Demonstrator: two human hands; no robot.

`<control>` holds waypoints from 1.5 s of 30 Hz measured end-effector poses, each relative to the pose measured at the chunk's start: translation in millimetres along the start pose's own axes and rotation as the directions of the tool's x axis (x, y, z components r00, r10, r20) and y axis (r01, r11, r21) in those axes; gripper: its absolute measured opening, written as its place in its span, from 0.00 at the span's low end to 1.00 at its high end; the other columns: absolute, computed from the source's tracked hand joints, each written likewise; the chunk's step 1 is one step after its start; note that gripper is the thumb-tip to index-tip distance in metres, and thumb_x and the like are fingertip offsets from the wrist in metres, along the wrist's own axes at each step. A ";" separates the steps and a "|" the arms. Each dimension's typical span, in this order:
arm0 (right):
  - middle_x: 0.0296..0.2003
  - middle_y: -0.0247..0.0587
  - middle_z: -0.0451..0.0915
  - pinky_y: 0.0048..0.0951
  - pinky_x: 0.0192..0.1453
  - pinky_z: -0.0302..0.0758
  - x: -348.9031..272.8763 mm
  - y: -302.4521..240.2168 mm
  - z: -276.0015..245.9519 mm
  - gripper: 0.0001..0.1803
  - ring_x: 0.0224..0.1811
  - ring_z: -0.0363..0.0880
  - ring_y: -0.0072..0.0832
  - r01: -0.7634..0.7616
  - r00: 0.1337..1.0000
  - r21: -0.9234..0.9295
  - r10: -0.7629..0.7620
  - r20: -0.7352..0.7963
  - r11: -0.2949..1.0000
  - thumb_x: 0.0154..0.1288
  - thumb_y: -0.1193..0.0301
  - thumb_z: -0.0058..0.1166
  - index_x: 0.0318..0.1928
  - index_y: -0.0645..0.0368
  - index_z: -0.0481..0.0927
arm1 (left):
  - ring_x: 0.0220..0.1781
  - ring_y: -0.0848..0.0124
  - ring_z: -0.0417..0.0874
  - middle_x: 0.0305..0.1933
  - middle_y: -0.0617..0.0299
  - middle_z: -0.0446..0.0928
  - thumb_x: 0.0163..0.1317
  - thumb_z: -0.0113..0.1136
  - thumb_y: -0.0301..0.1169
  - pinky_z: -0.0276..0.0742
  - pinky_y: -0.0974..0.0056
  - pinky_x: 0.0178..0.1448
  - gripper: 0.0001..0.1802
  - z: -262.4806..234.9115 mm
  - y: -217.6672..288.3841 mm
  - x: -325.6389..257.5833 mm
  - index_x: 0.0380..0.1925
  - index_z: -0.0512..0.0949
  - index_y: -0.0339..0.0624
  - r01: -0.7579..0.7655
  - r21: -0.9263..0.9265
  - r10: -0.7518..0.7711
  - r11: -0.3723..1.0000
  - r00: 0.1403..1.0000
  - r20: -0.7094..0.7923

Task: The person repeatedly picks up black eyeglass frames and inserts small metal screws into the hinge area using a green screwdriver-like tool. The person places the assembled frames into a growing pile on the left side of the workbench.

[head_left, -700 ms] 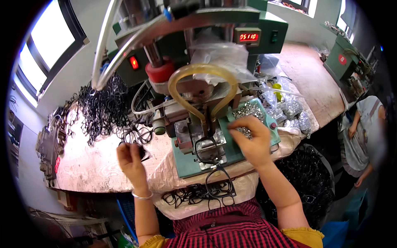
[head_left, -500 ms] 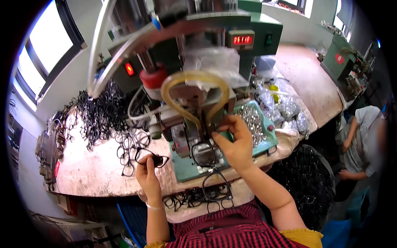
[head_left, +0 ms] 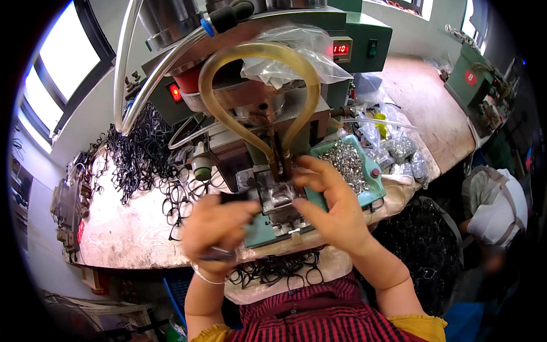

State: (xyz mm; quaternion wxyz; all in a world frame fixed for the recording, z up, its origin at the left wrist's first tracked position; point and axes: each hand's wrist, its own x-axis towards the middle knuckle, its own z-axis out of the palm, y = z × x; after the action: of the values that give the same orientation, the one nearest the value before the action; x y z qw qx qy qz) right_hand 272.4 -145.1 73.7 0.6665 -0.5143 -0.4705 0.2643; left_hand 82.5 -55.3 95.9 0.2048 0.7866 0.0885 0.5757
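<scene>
Head view showed the left hand (head_left: 213,231) blurred near the desk (head_left: 134,233) edge, grip unclear; the right hand (head_left: 337,214), fingers parted, at a metal fixture (head_left: 279,196); red digits (head_left: 341,49) glowed.

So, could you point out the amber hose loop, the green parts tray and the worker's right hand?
Amber hose loop (head_left: 256,50): head view, top of its curve.
Green parts tray (head_left: 374,190): head view, bare right side.
Right hand (head_left: 336,215): head view, middle of the hand.

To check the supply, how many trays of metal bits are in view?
1: the teal tray, just beyond the right hand, right of the yellow hose. Others may be hidden.
</scene>
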 end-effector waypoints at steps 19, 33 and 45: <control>0.31 0.35 0.84 0.24 0.40 0.74 -15.0 116.9 -175.8 0.07 0.32 0.79 0.21 -0.315 0.872 -0.494 0.042 -0.488 0.810 0.59 0.75 0.65 0.38 0.63 0.88 | 0.38 0.63 0.76 0.48 0.60 0.86 0.54 0.72 0.30 0.76 0.48 0.62 0.10 25.8 9.7 -40.7 0.38 0.86 0.48 -0.081 0.120 0.044 0.990 0.959 0.279; 0.37 0.29 0.80 0.19 0.46 0.73 -3.8 86.4 -108.3 0.04 0.38 0.76 0.16 -0.043 0.922 -0.340 -0.094 -0.375 0.939 0.68 0.79 0.58 0.42 0.62 0.81 | 0.65 0.52 0.70 0.61 0.53 0.76 0.58 0.70 0.29 0.63 0.50 0.70 0.09 -116.9 -34.9 -47.0 0.39 0.86 0.43 0.401 0.799 -0.407 0.448 0.887 -0.217; 0.35 0.37 0.83 0.26 0.49 0.75 -60.2 84.0 -136.8 0.06 0.40 0.80 0.25 -0.168 0.870 -0.599 -0.168 -0.463 0.783 0.60 0.82 0.62 0.39 0.66 0.83 | 0.42 0.49 0.75 0.36 0.50 0.77 0.64 0.58 0.24 0.72 0.51 0.48 0.04 -107.2 -94.3 -136.5 0.36 0.74 0.36 0.481 0.764 -0.603 0.429 0.783 -0.154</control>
State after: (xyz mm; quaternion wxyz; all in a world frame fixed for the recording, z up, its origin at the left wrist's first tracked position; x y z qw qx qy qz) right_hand 381.3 -227.4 -30.0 0.5563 -0.7545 -0.3451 -0.0460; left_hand -53.2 2.1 -35.7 0.0286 0.7626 0.5585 0.3250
